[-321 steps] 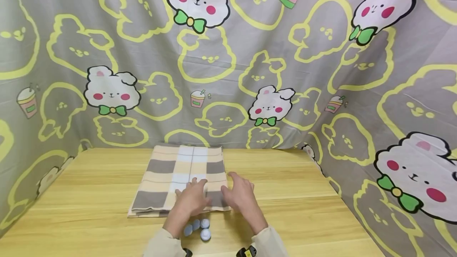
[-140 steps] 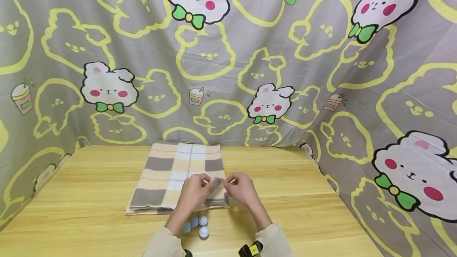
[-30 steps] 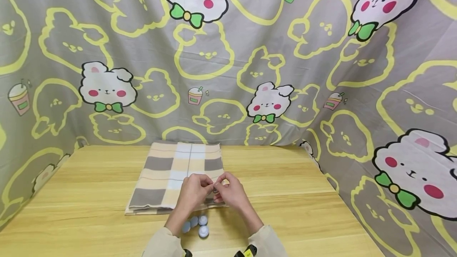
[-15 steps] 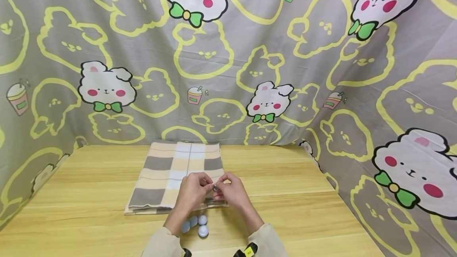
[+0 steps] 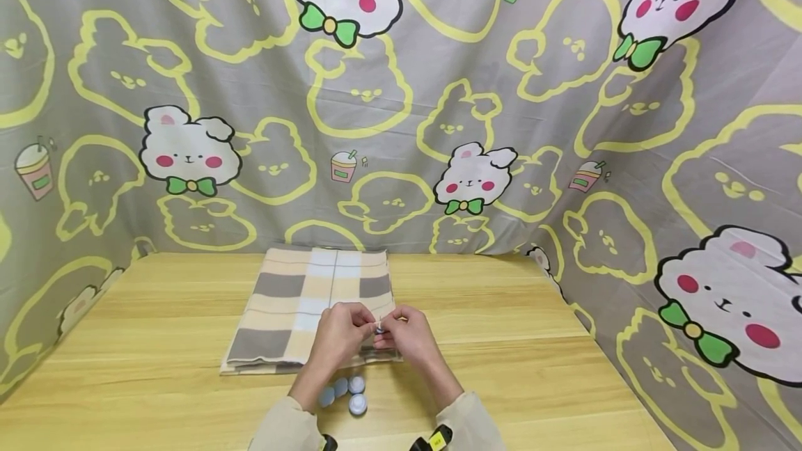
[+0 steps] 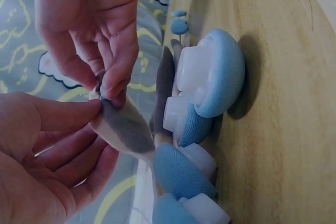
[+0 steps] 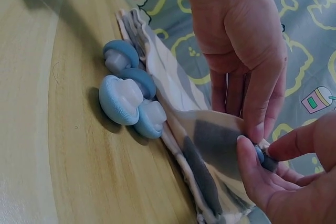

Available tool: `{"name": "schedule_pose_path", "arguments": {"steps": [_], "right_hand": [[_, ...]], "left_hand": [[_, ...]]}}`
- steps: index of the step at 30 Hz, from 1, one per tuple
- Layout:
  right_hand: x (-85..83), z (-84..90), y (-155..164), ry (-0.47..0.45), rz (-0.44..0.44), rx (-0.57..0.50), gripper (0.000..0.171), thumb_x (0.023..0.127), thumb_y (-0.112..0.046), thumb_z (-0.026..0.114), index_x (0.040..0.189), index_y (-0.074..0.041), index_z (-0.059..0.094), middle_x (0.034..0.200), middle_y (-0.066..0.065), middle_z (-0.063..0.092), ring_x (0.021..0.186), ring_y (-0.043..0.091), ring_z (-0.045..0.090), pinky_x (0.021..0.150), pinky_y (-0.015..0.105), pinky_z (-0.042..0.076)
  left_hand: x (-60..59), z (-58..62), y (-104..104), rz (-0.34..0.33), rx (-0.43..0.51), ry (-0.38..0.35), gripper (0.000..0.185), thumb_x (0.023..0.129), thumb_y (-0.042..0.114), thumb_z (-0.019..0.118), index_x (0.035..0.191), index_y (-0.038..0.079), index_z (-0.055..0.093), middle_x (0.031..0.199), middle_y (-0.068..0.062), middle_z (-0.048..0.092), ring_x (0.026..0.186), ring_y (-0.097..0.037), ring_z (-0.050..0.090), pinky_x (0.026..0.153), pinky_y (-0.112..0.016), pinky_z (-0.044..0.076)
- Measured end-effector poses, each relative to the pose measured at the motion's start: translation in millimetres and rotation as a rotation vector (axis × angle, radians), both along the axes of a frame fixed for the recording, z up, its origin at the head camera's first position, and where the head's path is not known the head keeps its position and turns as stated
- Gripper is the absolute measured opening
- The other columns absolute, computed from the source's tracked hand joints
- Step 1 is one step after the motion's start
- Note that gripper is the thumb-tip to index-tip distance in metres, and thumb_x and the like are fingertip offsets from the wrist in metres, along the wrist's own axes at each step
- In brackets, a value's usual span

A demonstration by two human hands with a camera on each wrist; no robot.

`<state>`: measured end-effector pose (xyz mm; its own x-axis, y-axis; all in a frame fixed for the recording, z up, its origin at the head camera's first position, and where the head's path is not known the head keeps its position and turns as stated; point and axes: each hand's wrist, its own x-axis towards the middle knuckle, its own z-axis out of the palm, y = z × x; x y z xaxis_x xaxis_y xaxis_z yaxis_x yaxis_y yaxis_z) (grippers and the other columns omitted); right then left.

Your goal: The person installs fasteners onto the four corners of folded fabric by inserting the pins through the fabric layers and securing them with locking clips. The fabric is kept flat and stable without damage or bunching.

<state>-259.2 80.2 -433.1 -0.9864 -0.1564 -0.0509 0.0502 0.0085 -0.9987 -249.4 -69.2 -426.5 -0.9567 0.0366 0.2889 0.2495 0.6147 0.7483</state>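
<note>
A folded plaid fleece blanket [image 5: 276,319] lies on the table, its near right corner lifted. My left hand [image 5: 338,333] pinches that corner between thumb and fingertips. My right hand [image 5: 410,339] meets it there, thumb and finger pinching a small blue button-like piece [image 7: 260,154] against the cloth. The fingertips partly cover this piece. In the left wrist view, my left hand [image 6: 31,156] is below and my right hand [image 6: 89,19] above, with the grey corner between them. Several mushroom-shaped clips [image 5: 357,404], with blue ribbed caps and white plastic bases, lie before the blanket.
Two small blue pieces [image 6: 179,26] lie farther off in the left wrist view, beyond the clips. A patterned grey curtain [image 5: 363,103] stands behind and beside the wooden table [image 5: 501,367].
Both hands first hovered over the blanket. Then the left lifted its corner, and the right came leftward to meet it. Over the last second, only the fingertips shift slightly.
</note>
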Motion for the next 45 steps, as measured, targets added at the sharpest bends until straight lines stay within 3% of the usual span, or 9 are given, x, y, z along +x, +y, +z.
{"name": "schedule_pose_path", "arguments": {"steps": [17,25,32,39,45], "right_hand": [[-1.7,-1.8,4.2,-0.032,-0.012,-0.029,0.012,0.086,0.003,0.054,0.093,0.01,0.06,0.076,0.013,0.07,0.065,0.017,0.074,0.068,0.032,0.061],[-2.0,-1.3,4.8,-0.04,0.007,-0.026,0.015,0.089,0.004,0.056,0.1,0.013,0.059,0.078,0.012,0.068,0.064,0.014,0.071,0.069,0.031,0.061],[-2.1,-1.7,5.9,-0.012,0.015,0.042,0.016,0.095,-0.003,0.055,0.101,0.011,0.06,0.083,0.007,0.063,0.065,0.009,0.067,0.069,0.027,0.06],[-2.7,-1.1,8.0,-0.005,0.015,0.028,0.015,0.092,0.0,0.056,0.1,0.013,0.059,0.092,0.01,0.066,0.066,0.008,0.065,0.068,0.022,0.058],[-3.8,-3.3,8.4,-0.017,0.011,-0.015,0.016,0.089,0.003,0.057,0.103,0.012,0.058,0.09,0.009,0.066,0.066,0.009,0.065,0.068,0.023,0.058]], "left_hand": [[3.6,4.7,-1.3,-0.055,-0.013,-0.043,0.015,0.08,0.001,0.08,0.072,0.011,0.073,0.064,0.0,0.067,0.059,-0.009,0.054,0.057,-0.026,0.043],[3.0,4.6,-1.7,-0.075,-0.017,-0.06,0.011,0.078,0.002,0.083,0.078,0.009,0.074,0.069,-0.001,0.071,0.063,-0.009,0.063,0.061,-0.03,0.05],[2.5,3.0,-1.4,-0.078,-0.025,-0.037,0.012,0.077,-0.002,0.082,0.081,0.008,0.077,0.068,-0.001,0.072,0.064,-0.009,0.064,0.059,-0.029,0.051],[4.8,5.5,-1.1,-0.092,-0.036,-0.014,0.01,0.078,-0.001,0.082,0.083,0.007,0.079,0.069,0.0,0.073,0.063,-0.008,0.064,0.057,-0.027,0.05],[7.1,9.2,-1.5,-0.105,-0.051,0.0,0.009,0.078,0.0,0.083,0.083,0.007,0.08,0.069,-0.001,0.074,0.064,-0.01,0.066,0.058,-0.028,0.051]]}}
